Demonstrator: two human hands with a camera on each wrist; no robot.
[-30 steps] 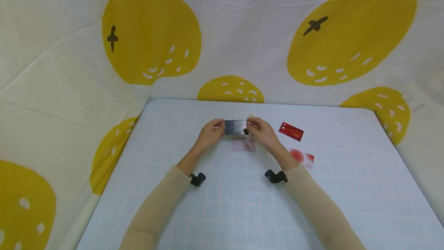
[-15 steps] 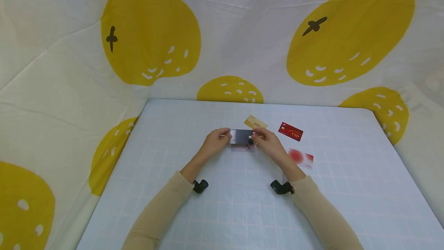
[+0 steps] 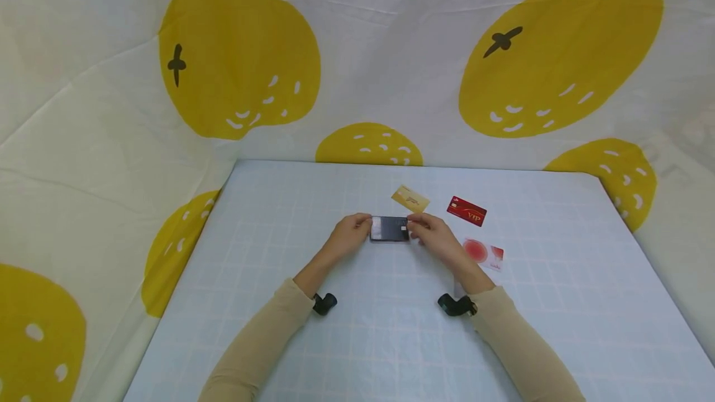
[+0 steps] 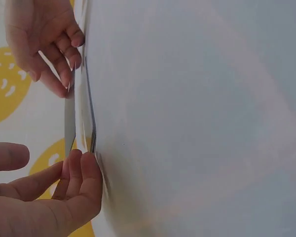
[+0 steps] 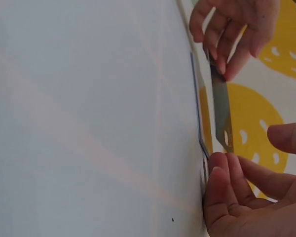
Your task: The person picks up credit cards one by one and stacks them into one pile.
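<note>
A dark grey bank card (image 3: 389, 229), with a pale chip spot near its right end, is held level between both hands. My left hand (image 3: 349, 233) pinches its left end. The right hand (image 3: 436, 234) pinches the opposite end. From the side, the left wrist view shows the dark card (image 4: 70, 121) close over another card (image 4: 92, 118) lying low at the table surface. That lower card's edge (image 5: 196, 98) also shows in the right wrist view, with a narrow gap between the two. From the head, the dark card hides nearly all of the lower one.
A gold card (image 3: 410, 198) lies behind the right hand. To the right is a red VIP card (image 3: 467, 211), and nearer, a white card with a red circle (image 3: 483, 254), partly beside the right forearm. A pale checked cloth (image 3: 357, 352) covers the table.
Both hands have brought the dark card toward the person and slightly right, then lower over the pink card, which is now almost covered. The gold card has come into full view.
</note>
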